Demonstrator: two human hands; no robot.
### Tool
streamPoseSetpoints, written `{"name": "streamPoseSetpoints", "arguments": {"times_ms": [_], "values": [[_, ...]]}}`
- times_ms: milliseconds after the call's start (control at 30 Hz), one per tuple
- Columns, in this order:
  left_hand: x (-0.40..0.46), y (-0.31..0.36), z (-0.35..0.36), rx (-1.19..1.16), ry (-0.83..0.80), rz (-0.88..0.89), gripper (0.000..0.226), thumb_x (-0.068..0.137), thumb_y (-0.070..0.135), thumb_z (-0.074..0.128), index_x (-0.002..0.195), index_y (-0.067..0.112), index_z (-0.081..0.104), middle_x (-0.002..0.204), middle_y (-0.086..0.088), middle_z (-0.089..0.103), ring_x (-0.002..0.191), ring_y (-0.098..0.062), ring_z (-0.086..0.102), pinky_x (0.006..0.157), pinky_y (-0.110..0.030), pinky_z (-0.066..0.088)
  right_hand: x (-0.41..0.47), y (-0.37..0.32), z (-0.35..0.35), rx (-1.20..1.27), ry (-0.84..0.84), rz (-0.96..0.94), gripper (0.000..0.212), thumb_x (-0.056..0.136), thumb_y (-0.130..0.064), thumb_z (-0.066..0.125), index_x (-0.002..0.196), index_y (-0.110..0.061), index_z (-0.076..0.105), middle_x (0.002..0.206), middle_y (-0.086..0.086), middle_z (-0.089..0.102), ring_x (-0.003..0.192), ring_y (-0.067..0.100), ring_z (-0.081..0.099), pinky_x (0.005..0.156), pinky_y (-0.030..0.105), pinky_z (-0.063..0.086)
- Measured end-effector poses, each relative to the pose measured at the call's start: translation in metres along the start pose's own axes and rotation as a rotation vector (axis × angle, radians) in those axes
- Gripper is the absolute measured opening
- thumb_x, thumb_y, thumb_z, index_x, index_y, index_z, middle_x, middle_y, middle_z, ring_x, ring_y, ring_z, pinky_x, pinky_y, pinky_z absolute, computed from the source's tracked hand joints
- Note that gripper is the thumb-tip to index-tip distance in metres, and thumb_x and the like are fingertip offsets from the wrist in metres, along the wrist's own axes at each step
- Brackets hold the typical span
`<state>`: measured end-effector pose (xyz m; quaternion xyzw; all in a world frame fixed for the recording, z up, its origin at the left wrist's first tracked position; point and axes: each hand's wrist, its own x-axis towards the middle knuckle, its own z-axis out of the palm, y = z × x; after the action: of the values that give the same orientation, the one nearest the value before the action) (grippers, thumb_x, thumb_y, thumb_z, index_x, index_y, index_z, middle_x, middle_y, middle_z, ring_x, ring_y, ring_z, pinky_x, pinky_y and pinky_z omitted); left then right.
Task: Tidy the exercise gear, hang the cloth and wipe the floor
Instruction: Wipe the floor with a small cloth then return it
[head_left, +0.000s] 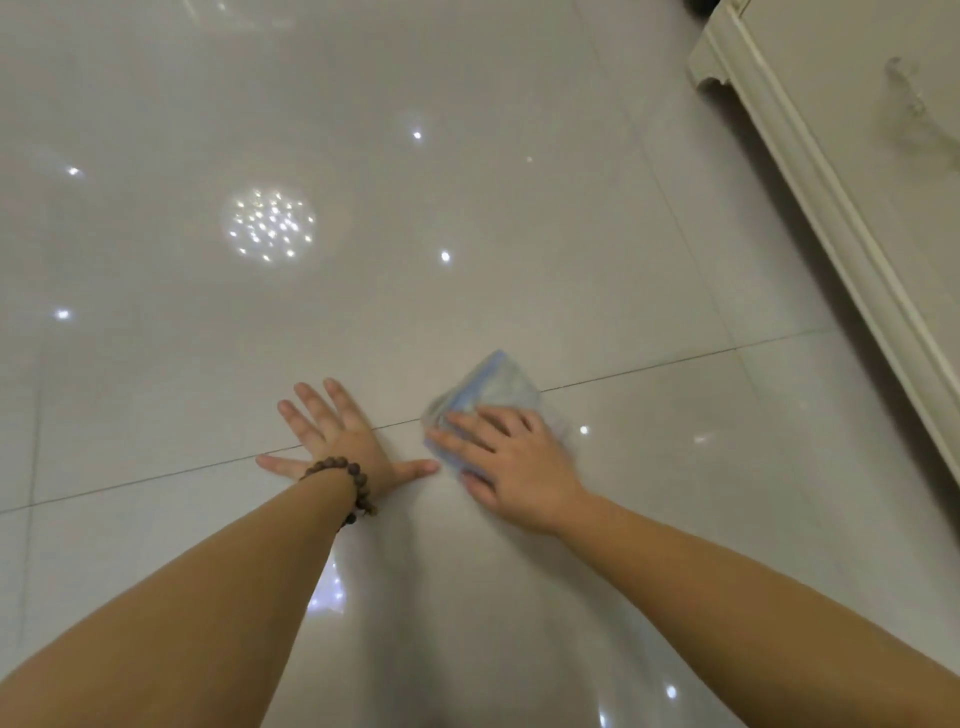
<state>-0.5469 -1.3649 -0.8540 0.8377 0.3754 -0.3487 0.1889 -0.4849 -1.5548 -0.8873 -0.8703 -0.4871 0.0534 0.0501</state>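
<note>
Right hand (511, 457) presses folded blue-white cloth (493, 389)

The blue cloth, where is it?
In the head view, the blue cloth lies on the floor under the right hand, right of the left hand.

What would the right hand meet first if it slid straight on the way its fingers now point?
The right hand presses the cloth flat, fingers aimed up-left. That line crosses only bare glossy floor; it passes beyond the left hand, so the way looks free.
</note>
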Motion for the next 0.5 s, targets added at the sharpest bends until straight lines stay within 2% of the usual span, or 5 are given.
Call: {"name": "streamPoseSetpoints", "arguments": {"times_ms": [100, 233, 333, 400, 500], "values": [[-0.002, 0.001, 0.001, -0.002, 0.014, 0.01, 0.161, 0.039, 0.09, 0.062, 0.141, 0.014, -0.036, 0.148, -0.013, -0.041, 0.138, -0.037, -0.033, 0.103, -0.076, 0.003, -0.033, 0.059, 0.0, -0.077, 0.033, 0.019, 0.051, 0.082, -0.043, 0.051, 0.133, -0.04, 0.05, 0.131, -0.005, 0.057, 0.114, 0.025, 0.05, 0.093, 0.044, 0.033], [0.001, 0.0, 0.007, 0.025, 0.036, 0.0, 0.163, 0.034, 0.092, 0.059, 0.141, 0.015, -0.036, 0.149, -0.012, -0.04, 0.139, -0.036, -0.032, 0.103, -0.076, 0.004, -0.098, 0.191, -0.015, -0.042, 0.081, 1.005, 0.055, 0.087, -0.054, 0.043, 0.14, -0.047, 0.033, 0.146, -0.002, 0.037, 0.13, 0.029, 0.031, 0.107, 0.061, 0.019], [0.002, 0.001, 0.009, 0.04, 0.061, -0.011, 0.162, 0.033, 0.093, 0.058, 0.141, 0.016, -0.035, 0.15, -0.011, -0.039, 0.14, -0.036, -0.029, 0.103, -0.076, 0.005, -0.099, 0.206, -0.029, 0.065, 0.133, 1.348, 0.052, 0.091, -0.051, 0.039, 0.142, -0.041, 0.032, 0.147, 0.002, 0.032, 0.128, 0.031, 0.03, 0.101, 0.052, 0.029], [0.002, 0.001, 0.011, 0.048, 0.075, -0.008, 0.161, 0.032, 0.093, 0.055, 0.141, 0.016, -0.035, 0.151, -0.011, -0.038, 0.14, -0.036, -0.028, 0.103, -0.075, 0.005, -0.069, 0.164, -0.016, 0.063, 0.203, 1.311, 0.049, 0.092, -0.046, 0.042, 0.14, -0.036, 0.038, 0.143, 0.005, 0.038, 0.124, 0.033, 0.035, 0.098, 0.049, 0.03], [0.001, -0.002, 0.015, 0.052, 0.123, 0.0, 0.159, 0.033, 0.093, 0.054, 0.142, 0.017, -0.034, 0.152, -0.01, -0.036, 0.141, -0.035, -0.027, 0.103, -0.075, 0.005, -0.036, 0.039, 0.021, 0.041, 0.27, 0.732, 0.048, 0.085, -0.045, 0.044, 0.131, -0.033, 0.05, 0.132, 0.003, 0.054, 0.117, 0.03, 0.04, 0.096, 0.051, 0.036]]}}
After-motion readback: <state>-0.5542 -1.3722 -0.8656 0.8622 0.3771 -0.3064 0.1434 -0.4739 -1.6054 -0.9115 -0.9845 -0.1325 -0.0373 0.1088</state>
